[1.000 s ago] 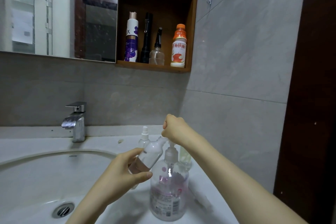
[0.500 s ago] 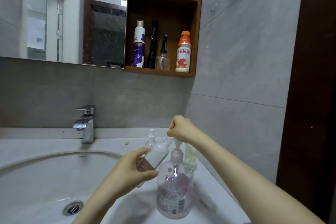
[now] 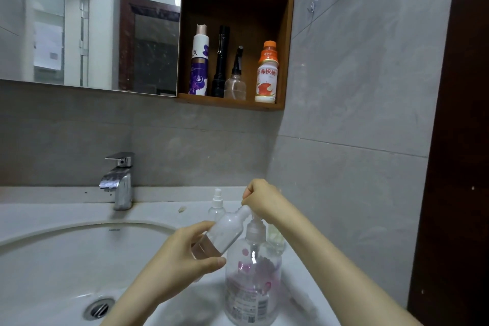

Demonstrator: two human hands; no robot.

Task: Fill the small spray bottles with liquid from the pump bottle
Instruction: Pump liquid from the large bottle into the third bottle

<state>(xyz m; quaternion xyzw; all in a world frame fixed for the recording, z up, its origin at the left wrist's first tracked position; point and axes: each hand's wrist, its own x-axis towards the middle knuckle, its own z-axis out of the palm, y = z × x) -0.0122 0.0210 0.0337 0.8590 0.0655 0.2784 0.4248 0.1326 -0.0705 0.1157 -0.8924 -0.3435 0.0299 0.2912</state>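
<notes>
left hand (image 3: 182,254) gripping spray bottle (image 3: 225,233), right hand (image 3: 262,198) clenched on pump bottle (image 3: 251,288), orange bottle (image 3: 266,74) reading 养快线

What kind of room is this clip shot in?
Most likely a home bathroom: a white basin with a chrome tap, a wall mirror above it, and grey tiled walls.
</notes>
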